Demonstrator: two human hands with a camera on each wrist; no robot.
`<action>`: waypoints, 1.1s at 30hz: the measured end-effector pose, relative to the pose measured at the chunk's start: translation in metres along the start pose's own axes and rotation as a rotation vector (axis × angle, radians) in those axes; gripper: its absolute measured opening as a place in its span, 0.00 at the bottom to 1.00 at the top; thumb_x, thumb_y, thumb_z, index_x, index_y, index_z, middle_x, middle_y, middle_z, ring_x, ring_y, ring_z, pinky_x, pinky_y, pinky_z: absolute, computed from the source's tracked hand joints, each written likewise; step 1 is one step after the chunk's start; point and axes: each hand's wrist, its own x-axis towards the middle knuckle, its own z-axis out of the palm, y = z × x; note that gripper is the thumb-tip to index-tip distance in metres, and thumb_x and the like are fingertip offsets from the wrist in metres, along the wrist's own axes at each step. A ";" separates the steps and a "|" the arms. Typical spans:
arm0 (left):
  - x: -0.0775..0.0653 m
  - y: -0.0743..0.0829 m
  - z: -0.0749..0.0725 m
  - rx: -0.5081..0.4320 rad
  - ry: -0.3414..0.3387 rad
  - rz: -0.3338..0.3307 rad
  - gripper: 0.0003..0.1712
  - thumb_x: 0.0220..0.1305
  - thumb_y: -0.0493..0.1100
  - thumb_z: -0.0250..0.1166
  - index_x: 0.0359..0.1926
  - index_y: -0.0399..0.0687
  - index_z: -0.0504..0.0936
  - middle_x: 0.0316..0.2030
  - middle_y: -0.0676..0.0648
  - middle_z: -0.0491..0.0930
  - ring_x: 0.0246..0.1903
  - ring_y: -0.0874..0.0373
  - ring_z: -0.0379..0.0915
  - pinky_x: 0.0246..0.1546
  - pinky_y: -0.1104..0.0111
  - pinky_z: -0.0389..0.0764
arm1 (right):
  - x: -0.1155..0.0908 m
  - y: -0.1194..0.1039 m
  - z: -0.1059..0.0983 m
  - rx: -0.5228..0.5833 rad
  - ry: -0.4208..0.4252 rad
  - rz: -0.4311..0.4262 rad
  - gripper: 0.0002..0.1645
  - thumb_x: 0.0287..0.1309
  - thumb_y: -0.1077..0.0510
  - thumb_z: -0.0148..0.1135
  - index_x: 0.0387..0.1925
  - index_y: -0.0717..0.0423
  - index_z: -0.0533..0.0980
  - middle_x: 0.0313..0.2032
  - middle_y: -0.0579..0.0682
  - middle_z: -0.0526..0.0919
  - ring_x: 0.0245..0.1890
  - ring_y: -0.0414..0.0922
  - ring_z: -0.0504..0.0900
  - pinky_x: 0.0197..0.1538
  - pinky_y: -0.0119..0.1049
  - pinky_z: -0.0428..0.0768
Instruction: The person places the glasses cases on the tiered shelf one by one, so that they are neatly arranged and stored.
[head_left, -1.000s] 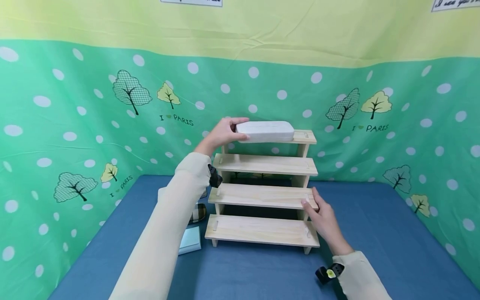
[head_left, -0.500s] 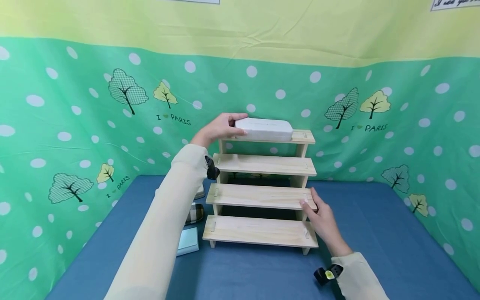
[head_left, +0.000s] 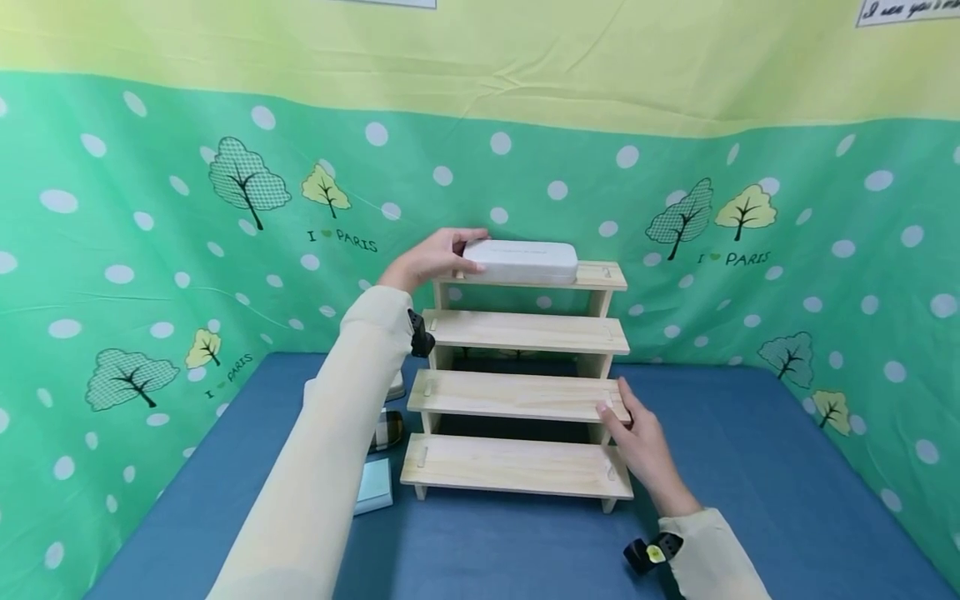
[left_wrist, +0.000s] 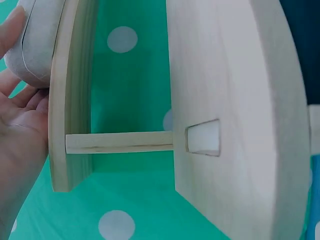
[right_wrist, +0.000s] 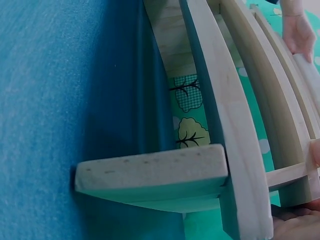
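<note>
The left hand (head_left: pixel 438 252) stays clamped on the left end of the white case (head_left: pixel 525 260), with thumb in front and fingers behind. The case lies on the top board (head_left: pixel 602 273) of the wooden rack (head_left: pixel 517 333). Compared with one second ago, it seems to sit slightly more to the left, so a little more bare board shows at its right. The right hand (head_left: pixel 642 443) keeps the same grip on the right end of the second board from the bottom (head_left: pixel 510 395). The rack stands, as before, on the blue surface (head_left: pixel 750 483).
</note>
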 end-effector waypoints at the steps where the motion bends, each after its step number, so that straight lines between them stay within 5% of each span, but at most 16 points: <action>1: 0.000 0.001 0.000 -0.005 0.001 0.000 0.43 0.58 0.37 0.66 0.71 0.45 0.57 0.68 0.44 0.60 0.56 0.52 0.63 0.51 0.64 0.68 | 0.000 0.000 0.000 0.003 0.000 -0.004 0.44 0.67 0.45 0.51 0.72 0.63 0.45 0.69 0.66 0.53 0.66 0.59 0.59 0.58 0.51 0.68; 9: -0.005 -0.003 -0.004 -0.097 0.015 0.020 0.43 0.56 0.34 0.67 0.71 0.43 0.58 0.69 0.46 0.58 0.66 0.55 0.57 0.63 0.64 0.61 | -0.002 -0.001 0.002 0.006 0.007 -0.007 0.44 0.67 0.46 0.51 0.72 0.63 0.45 0.69 0.66 0.53 0.66 0.59 0.60 0.58 0.51 0.68; 16: -0.023 -0.005 -0.012 -0.028 0.055 0.067 0.46 0.55 0.40 0.69 0.72 0.49 0.56 0.71 0.51 0.54 0.70 0.53 0.48 0.66 0.65 0.55 | -0.002 -0.001 0.003 0.006 0.012 -0.010 0.43 0.67 0.46 0.50 0.72 0.63 0.45 0.69 0.66 0.53 0.65 0.58 0.61 0.57 0.51 0.70; 24: -0.063 -0.009 -0.014 -0.085 0.083 0.177 0.46 0.56 0.35 0.68 0.72 0.45 0.54 0.72 0.49 0.52 0.70 0.58 0.46 0.67 0.68 0.52 | -0.003 0.000 0.002 0.002 0.019 -0.017 0.43 0.68 0.47 0.50 0.72 0.63 0.45 0.69 0.66 0.52 0.65 0.59 0.61 0.57 0.51 0.69; 33: -0.116 -0.027 0.004 0.030 0.038 0.223 0.44 0.56 0.32 0.66 0.71 0.40 0.55 0.71 0.43 0.52 0.71 0.52 0.45 0.68 0.60 0.51 | -0.003 -0.001 0.003 0.012 0.016 -0.002 0.43 0.68 0.46 0.49 0.72 0.63 0.44 0.70 0.65 0.51 0.65 0.59 0.60 0.57 0.51 0.69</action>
